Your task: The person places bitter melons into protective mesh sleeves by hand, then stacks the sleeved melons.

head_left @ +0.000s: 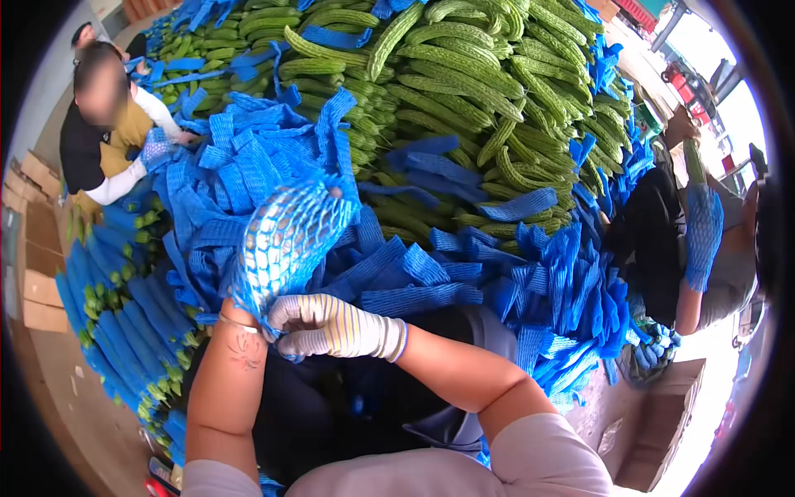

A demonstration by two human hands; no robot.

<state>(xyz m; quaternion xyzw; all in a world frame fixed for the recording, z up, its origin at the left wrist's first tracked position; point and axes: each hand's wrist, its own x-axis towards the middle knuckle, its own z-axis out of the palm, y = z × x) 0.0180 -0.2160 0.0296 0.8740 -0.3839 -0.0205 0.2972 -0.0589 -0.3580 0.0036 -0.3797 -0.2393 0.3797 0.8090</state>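
My left hand [286, 240] is gloved and covered to the wrist by a stretched blue foam net sleeve [263, 263]. Its fingers point up and right under the mesh, and their grip is hidden. With a white striped glove on, my right hand [331, 325] pinches the sleeve's lower edge at my left wrist. Just beyond my hands lies a heap of loose blue net sleeves [248, 141]. Behind it rises a large pile of green bitter gourds [464, 66].
At left, several netted gourds [124, 331] lie stacked in rows. A person [108, 132] sits at the left; another person's netted hand [704, 236] at the right holds a gourd [694, 161]. More sleeves [571, 282] lie at right, near a cardboard box [662, 422].
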